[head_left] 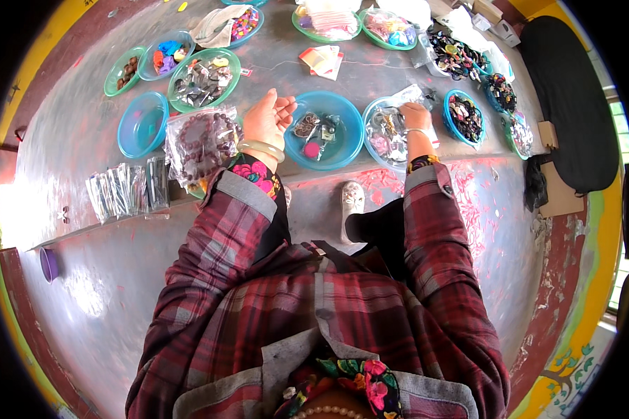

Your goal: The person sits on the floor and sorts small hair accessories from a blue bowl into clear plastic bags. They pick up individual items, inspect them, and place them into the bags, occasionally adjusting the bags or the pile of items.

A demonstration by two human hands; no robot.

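My left hand (264, 120), palm turned up and fingers loosely curled apart, holds nothing that shows. It is between a blue basin (355, 115) and a clear bag of dark purple beaded strings (201, 140). In that basin are a few small packets and a round pink piece. My right hand (416, 119) is closed over the right side of another blue basin (367, 120). Its fingers grip what looks like a clear plastic bag (407, 96); the fingertips are partly hidden. Small packaged trinkets (382, 129) lie beneath it.
Farther off stand a green basin of packets (235, 82), a basin of dark hair ties (464, 117) and a pile of dark accessories (458, 56). To the left are an almost bare blue basin (144, 126) and a row of slim packets (127, 190). The ledge (300, 180) has a front edge.
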